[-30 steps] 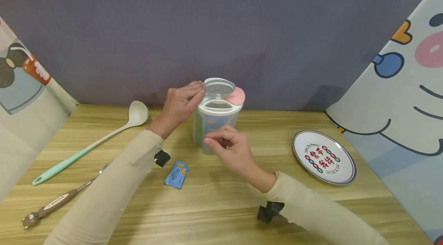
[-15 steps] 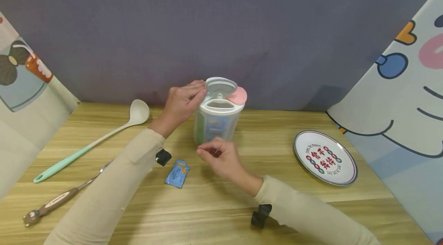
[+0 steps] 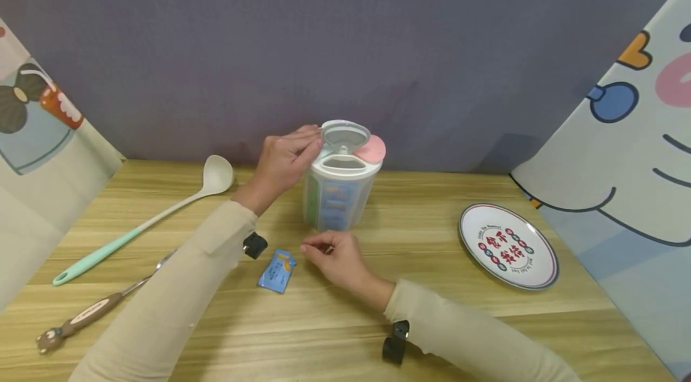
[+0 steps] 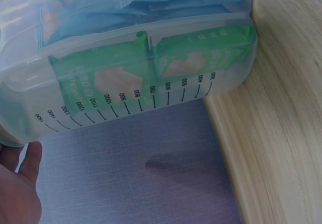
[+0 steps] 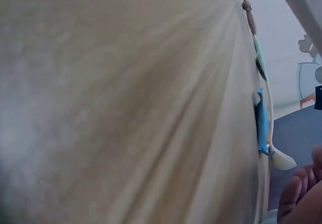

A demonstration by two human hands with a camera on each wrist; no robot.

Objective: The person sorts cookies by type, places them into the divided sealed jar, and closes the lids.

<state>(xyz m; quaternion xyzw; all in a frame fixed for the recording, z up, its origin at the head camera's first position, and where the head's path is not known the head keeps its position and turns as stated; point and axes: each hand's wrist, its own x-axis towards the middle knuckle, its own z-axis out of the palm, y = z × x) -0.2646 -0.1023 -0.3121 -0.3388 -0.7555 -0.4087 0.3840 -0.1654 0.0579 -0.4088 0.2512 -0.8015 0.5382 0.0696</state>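
Note:
A clear storage container (image 3: 337,205) with a white lid stands upright near the back wall. Its grey flap (image 3: 345,135) is raised, and blue packets show inside. In the left wrist view, green packets (image 4: 118,78) fill another compartment. My left hand (image 3: 283,160) touches the lid's left edge with fairly straight fingers; their tips are partly hidden by the flap. Low over the table, in front of the container, is my right hand (image 3: 340,259), its fingers loosely bent and nothing seen between them. Just left of its fingertips lies a blue packet (image 3: 278,271).
On the left lie a white ladle (image 3: 217,176) with a mint handle and a brown-handled utensil (image 3: 92,310), partly hidden by my left sleeve. A white plate (image 3: 507,247) with red lettering sits to the right. The grey wall (image 3: 345,40) rises behind the container.
My right hand has moved down and left from in front of the container to beside the loose blue packet. The left hand stays at the lid, and the flap remains raised.

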